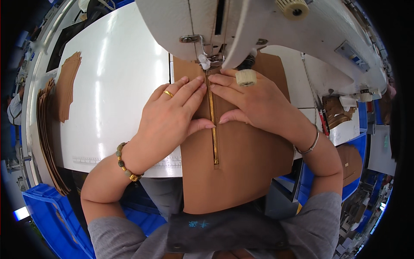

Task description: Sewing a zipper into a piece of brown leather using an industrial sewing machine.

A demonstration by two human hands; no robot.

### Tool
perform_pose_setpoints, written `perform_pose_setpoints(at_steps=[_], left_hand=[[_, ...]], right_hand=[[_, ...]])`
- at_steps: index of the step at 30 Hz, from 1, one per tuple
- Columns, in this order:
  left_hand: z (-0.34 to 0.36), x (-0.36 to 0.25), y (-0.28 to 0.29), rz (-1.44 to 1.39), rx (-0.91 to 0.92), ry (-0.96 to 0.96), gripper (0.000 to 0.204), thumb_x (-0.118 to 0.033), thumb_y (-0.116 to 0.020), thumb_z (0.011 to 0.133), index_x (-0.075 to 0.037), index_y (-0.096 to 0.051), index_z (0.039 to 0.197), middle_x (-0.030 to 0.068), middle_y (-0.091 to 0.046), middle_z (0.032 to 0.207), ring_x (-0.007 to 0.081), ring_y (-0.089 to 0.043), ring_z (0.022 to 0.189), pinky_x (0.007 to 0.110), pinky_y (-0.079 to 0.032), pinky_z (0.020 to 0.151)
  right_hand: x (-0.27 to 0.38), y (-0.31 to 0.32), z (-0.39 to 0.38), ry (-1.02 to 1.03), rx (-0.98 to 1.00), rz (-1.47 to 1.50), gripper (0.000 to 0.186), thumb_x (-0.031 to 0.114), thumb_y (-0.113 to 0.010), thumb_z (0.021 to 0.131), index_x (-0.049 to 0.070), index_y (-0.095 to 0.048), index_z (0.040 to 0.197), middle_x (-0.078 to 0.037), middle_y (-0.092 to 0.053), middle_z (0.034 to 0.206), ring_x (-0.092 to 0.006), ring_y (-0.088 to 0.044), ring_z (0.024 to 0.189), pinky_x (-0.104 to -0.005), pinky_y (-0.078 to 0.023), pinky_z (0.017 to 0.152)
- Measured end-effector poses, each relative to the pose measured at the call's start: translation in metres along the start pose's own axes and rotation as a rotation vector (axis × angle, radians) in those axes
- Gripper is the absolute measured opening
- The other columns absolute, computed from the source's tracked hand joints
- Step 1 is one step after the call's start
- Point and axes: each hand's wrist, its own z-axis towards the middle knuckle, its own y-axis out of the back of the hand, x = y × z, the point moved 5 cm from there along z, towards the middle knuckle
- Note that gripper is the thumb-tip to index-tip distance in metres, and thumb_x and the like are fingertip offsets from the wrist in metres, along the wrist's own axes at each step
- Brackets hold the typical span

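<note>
A brown panel [237,177] lies under the white sewing machine head [168,21], with a brass zipper [214,142] running lengthwise in it below the presser foot [206,62]. My left hand [172,112] rests flat on the panel left of the zipper, fingertips near the foot and thumb beside the zipper teeth. My right hand [254,103] lies flat right of the zipper, its fingertips near the foot and partly behind a cream knob [246,77], its thumb pointing in toward the zipper. Both hands have their fingers stretched out on the panel.
Brown cut pieces [67,86] are stacked on the white table [108,86] at left, above a ruler strip [95,160]. A blue bin [51,218] stands at lower left, another [358,151] at right. Red-handled tools [323,123] and more brown pieces [338,110] lie at right.
</note>
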Motion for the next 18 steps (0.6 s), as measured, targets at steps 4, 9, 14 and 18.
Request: perform_pose_setpoints(at_steps=[4,9,14,18], left_hand=[[0.001,-0.001,0.001,0.041,0.016,-0.016,0.076,-0.055,-0.076,0.081,-0.002,-0.067,0.135,0.0103,-0.066,0.144,0.0313,-0.062,0.132,0.043,-0.05,0.109],[0.0,0.0,0.001,0.034,0.026,-0.009,0.077,-0.055,-0.076,0.081,-0.002,-0.067,0.136,0.0105,-0.066,0.144,0.0314,-0.062,0.132,0.043,-0.05,0.109],[0.0,0.005,-0.001,-0.111,-0.005,0.024,0.076,-0.05,-0.08,0.08,-0.001,-0.066,0.137,0.0118,-0.066,0.144,0.0344,-0.063,0.13,0.043,-0.053,0.107],[-0.002,0.008,-0.003,-0.164,-0.037,0.054,0.078,-0.047,-0.082,0.079,0.0,-0.065,0.138,0.0123,-0.065,0.145,0.0355,-0.063,0.13,0.043,-0.055,0.106]], right_hand=[[0.006,0.011,-0.002,0.068,-0.194,-0.097,0.063,0.052,-0.079,0.08,0.008,-0.07,0.124,-0.01,-0.069,0.116,-0.0258,-0.065,0.111,-0.0432,-0.049,0.102],[-0.002,0.009,-0.001,-0.074,-0.13,-0.174,0.068,0.065,-0.076,0.074,0.01,-0.073,0.114,-0.005,-0.063,0.095,-0.0223,-0.062,0.087,-0.039,-0.048,0.085],[-0.001,0.005,-0.001,-0.052,-0.171,-0.16,0.072,0.066,-0.076,0.075,0.008,-0.073,0.117,-0.008,-0.066,0.108,-0.0267,-0.064,0.102,-0.0404,-0.05,0.09],[0.007,0.002,-0.005,-0.002,-0.247,-0.091,0.077,0.066,-0.077,0.075,0.008,-0.071,0.126,-0.012,-0.068,0.126,-0.0314,-0.062,0.122,-0.0446,-0.049,0.105]])
